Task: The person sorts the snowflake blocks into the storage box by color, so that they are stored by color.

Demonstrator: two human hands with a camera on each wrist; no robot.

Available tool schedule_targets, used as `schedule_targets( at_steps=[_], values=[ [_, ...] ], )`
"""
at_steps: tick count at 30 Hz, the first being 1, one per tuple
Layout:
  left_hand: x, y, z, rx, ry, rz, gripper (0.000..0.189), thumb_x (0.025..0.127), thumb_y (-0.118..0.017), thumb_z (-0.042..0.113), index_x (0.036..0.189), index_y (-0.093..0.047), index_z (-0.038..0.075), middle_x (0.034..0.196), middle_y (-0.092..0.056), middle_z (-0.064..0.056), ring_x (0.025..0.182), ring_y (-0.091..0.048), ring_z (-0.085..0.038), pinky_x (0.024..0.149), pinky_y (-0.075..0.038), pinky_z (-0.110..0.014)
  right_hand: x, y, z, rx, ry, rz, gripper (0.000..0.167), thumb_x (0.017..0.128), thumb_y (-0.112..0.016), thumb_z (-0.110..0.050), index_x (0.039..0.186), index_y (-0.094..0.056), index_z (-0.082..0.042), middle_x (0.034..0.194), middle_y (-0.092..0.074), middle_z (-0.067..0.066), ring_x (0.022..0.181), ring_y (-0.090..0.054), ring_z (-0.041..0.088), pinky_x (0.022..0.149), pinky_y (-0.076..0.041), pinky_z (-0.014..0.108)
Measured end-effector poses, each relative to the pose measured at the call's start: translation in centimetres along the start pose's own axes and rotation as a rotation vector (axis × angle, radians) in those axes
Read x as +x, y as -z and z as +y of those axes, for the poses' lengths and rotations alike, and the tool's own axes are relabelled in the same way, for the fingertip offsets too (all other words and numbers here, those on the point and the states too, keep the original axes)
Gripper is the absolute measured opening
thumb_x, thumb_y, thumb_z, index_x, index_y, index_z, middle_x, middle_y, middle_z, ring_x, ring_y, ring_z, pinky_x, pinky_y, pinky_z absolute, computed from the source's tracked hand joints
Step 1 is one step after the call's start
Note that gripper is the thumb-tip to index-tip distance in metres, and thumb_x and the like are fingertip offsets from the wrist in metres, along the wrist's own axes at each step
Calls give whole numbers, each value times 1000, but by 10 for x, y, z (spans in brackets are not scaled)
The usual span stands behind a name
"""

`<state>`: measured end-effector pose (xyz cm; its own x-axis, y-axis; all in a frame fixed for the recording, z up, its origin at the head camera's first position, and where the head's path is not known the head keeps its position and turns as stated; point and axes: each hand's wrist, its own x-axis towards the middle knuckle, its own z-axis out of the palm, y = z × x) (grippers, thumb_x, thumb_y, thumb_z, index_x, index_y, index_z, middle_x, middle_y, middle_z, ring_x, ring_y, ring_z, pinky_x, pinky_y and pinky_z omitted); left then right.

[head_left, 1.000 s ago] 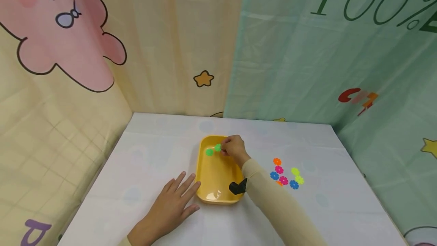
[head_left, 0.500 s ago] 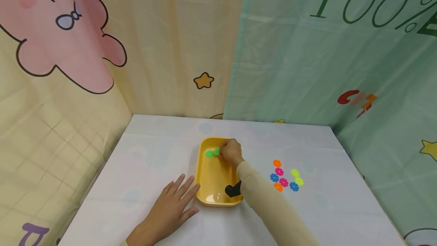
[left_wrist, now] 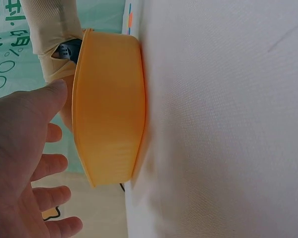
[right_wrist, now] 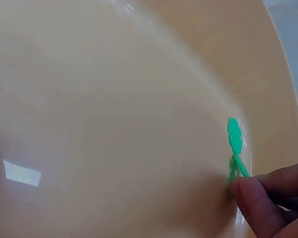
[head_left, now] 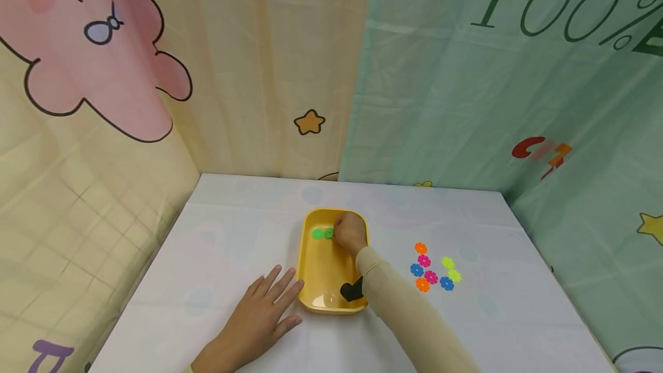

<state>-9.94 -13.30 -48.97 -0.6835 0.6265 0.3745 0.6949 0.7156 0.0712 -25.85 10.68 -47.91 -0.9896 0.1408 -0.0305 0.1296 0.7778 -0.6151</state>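
A yellow tray (head_left: 331, 272) stands on the white table. My right hand (head_left: 350, 231) reaches over its far end and pinches a green snowflake disc (right_wrist: 242, 166) between thumb and fingertips, low in the tray. Another green snowflake disc (head_left: 317, 233) lies just left of the pinched one; in the right wrist view this flower-shaped disc (right_wrist: 234, 135) meets its edge. My left hand (head_left: 259, 309) is spread at the tray's near left side, fingertips close to the rim. The left wrist view shows that hand (left_wrist: 20, 153) beside the tray's outer wall (left_wrist: 109, 109).
Right of the tray lie several loose snowflake discs: orange (head_left: 422, 285), pink (head_left: 431, 277), blue (head_left: 446, 284) and yellow (head_left: 454, 276). A black strap piece (head_left: 352, 290) at the right sleeve hangs over the tray. Printed curtains (head_left: 259, 73) close off the back and sides.
My right hand has moved slightly left and down into the tray, bringing its green disc beside the other one. An orange disc formerly half behind the sleeve now shows fully. My left hand stays put.
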Motion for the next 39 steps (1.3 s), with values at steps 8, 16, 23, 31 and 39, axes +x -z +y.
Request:
schedule_targets(
  at_steps=[8, 16, 23, 31, 39],
  values=[
    [2, 0, 0, 8, -17, 18, 64, 92, -70, 50, 144, -59, 15, 153, -52, -9, 141, -47, -38, 104, -46, -56, -7, 4, -3, -137, 145, 28, 46, 89, -52, 12, 57, -33, -15, 58, -21, -3, 56, -21, 14, 55, -23, 27],
    [4, 0, 0, 14, -24, 31, 63, 93, -69, 51, 143, -60, 14, 153, -52, -11, 141, -46, -39, 105, -45, -58, -15, 25, -10, 1, 230, -19, 52, 92, -50, 10, 59, -21, -19, 53, -17, -6, 48, -14, 10, 47, -16, 24],
    [5, -1, 0, 5, -12, 6, 63, 93, -69, 51, 144, -59, 15, 154, -51, -11, 142, -45, -39, 106, -43, -59, -24, 53, -5, 53, 214, -4, 18, 99, -59, -5, 86, -72, -2, 72, -65, 1, 57, -54, 10, 57, -48, 26],
    [7, -1, 0, 4, -33, 29, 63, 90, -73, 49, 142, -61, 14, 151, -53, -12, 140, -48, -40, 104, -44, -60, -37, 84, 12, 72, 160, 42, 19, 95, -68, -11, 108, -76, 1, 93, -76, 9, 73, -67, 18, 70, -59, 33],
    [9, -1, 1, 1, -22, 5, 64, 91, -72, 50, 143, -60, 15, 153, -52, -12, 141, -46, -40, 106, -43, -60, -47, 112, 34, 19, 139, 58, 22, 94, -67, -17, 109, -77, -5, 105, -76, 9, 92, -70, 27, 83, -57, 45]
  ],
)
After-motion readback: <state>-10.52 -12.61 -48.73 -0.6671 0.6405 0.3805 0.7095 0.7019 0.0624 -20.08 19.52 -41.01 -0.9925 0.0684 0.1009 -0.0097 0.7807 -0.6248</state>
